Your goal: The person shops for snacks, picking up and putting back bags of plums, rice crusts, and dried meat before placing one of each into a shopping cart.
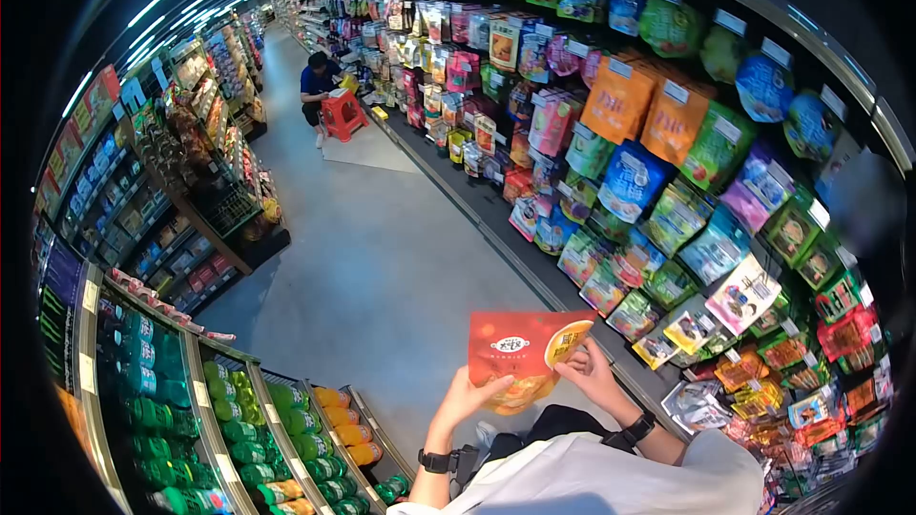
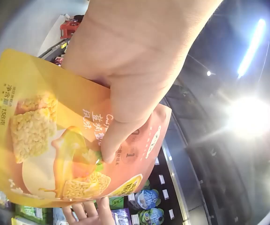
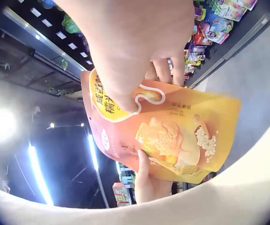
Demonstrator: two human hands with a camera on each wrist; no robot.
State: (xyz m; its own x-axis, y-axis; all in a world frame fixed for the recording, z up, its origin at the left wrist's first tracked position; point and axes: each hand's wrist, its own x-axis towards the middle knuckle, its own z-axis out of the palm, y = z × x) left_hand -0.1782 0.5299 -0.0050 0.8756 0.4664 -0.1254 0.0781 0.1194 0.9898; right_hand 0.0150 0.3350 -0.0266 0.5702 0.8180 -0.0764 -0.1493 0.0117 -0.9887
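Observation:
Both hands hold a red-to-yellow snack pouch point(image 1: 510, 343) in front of the body, its printed face turned up toward the head. Pictures of puffed rice pieces and a yellow sauce cover its lower part point(image 2: 36, 131). At one side the left hand point(image 1: 469, 399) grips the pouch, thumb laid over the front and other fingers hidden behind. The right hand point(image 1: 593, 377) pinches the opposite side near a round yellow label point(image 3: 109, 110), thumb on the front. In the right wrist view several right fingers point(image 3: 167, 70) show behind the pouch edge.
A long wall of hanging snack bags point(image 1: 630, 181) runs along the right. Bottled drinks point(image 1: 239, 420) fill shelves at the lower left. Down the grey aisle floor point(image 1: 334, 238), a person point(image 1: 317, 86) is low beside a red stool point(image 1: 342, 116).

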